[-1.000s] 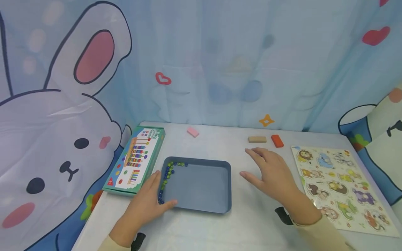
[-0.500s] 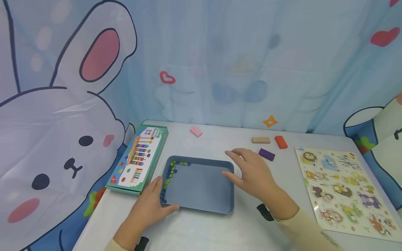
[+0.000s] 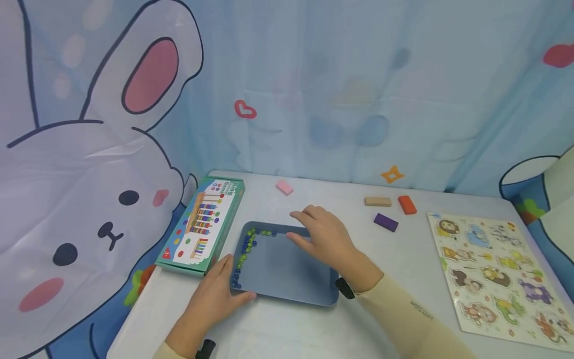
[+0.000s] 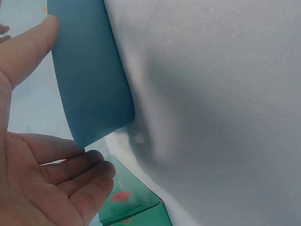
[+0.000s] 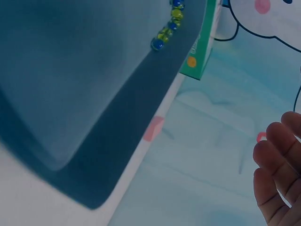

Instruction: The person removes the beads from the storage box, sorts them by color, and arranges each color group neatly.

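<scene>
A grey-blue rectangular tray (image 3: 287,273) lies in front of me. Several small blue and green beads (image 3: 244,257) line its left side and far left corner. My left hand (image 3: 214,294) touches the tray's near left corner, fingers along the left side and thumb at the near rim. In the left wrist view, that thumb rests by the tray wall (image 4: 89,70) and the fingers are mostly straight. My right hand (image 3: 326,240) hovers over the far right part of the tray, fingers loosely extended, thumb apart, holding nothing. It hides the tray's far right corner in the head view.
A green ring-game box (image 3: 202,227) lies left of the tray. Beyond it are a pink block (image 3: 284,187), a wooden block (image 3: 377,201), a red block (image 3: 407,205) and a purple block (image 3: 386,222). An animal puzzle board (image 3: 502,279) lies at the right.
My right hand has moved left from beside the tray to above it, uncovering the purple block. The left hand stays at the tray corner. The head view has shifted slightly.
</scene>
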Demonstrator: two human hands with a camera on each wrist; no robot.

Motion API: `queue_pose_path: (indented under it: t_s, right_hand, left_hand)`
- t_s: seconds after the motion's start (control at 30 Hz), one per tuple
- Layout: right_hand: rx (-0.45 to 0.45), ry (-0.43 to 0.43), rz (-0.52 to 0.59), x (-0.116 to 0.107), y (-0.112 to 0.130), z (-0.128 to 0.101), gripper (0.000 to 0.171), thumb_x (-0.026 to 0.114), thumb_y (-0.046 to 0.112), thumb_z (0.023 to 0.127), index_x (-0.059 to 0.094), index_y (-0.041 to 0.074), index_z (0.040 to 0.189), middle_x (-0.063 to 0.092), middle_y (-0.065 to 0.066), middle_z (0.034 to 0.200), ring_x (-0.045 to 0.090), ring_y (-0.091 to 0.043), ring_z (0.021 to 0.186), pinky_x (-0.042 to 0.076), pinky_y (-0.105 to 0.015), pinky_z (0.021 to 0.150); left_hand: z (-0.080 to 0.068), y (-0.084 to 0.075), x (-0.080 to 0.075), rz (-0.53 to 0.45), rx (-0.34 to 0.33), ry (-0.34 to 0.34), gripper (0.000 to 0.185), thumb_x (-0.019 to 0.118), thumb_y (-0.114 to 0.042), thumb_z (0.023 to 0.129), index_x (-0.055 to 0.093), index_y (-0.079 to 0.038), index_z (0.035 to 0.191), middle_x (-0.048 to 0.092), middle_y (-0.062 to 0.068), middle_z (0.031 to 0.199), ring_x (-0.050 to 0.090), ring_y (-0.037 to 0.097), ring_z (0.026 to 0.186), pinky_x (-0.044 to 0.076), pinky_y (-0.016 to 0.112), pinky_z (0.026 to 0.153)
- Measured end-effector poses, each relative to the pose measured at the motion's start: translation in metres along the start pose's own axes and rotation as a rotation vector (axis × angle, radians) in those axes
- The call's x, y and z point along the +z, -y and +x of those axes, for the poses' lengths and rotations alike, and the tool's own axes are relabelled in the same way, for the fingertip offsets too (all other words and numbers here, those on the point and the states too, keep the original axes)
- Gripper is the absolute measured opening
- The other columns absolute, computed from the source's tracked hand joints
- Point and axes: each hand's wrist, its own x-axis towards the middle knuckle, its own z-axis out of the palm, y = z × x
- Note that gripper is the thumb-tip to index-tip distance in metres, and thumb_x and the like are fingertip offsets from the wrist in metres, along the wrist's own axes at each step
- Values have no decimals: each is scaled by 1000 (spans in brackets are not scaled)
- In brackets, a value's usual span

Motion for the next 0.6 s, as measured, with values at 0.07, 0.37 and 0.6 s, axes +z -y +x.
queue_pose_path:
  t_s: [0.07,0.37,0.6]
  right_hand:
    - [11,21,2,9,1,5,50,76,46,95,70,16,134,69,-1,108,64,-19,94,57,-33,75]
    - [71,127,30,49,10,27,43,75,44,97,73,15,129,69,-1,105,66,-18,91,60,-34,73]
    - [163,184,32,76,11,36,34,79,37,95,78,14,119,72,-1,101,71,-17,87,62,-36,74]
  left_hand:
    - [0,1,1,-9,-3,-4,124,80,-74,76,34,4,160,35,23,167,33,45,156,36,60,124]
    - [0,3,-1,-12,-6,-27,117,81,-69,78,38,4,159,39,23,166,40,42,153,40,59,122]
    - [2,1,2,-36,-18,-18,115,83,-66,79,38,5,158,39,23,166,38,42,154,39,58,123]
